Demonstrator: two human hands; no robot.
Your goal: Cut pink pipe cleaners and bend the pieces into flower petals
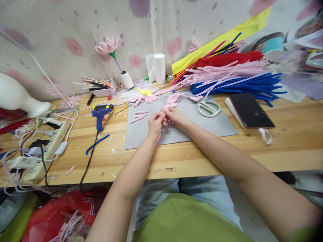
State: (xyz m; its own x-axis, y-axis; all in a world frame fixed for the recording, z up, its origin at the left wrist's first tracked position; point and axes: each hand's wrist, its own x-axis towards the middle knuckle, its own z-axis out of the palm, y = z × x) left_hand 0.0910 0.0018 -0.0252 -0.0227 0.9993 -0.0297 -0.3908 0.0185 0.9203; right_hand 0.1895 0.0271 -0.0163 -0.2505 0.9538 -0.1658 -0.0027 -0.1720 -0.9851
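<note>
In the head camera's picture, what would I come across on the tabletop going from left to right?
Power strip → blue glue gun → short pink strips → left hand → right hand → scissors → phone.

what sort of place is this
Probably a craft workspace: a blue plastic glue gun is on the light wooden table, near a grey rectangular mat and bundles of red, pink and blue fuzzy stems.

plain green top (pixel 186 220) I saw on my remote feed, pale blue trousers (pixel 210 191) that showed between it and the table's near edge (pixel 199 171), blurred green sleeve (pixel 302 234) at the right arm (pixel 252 171), left hand (pixel 156 124) and right hand (pixel 174 117) that were bare
</note>
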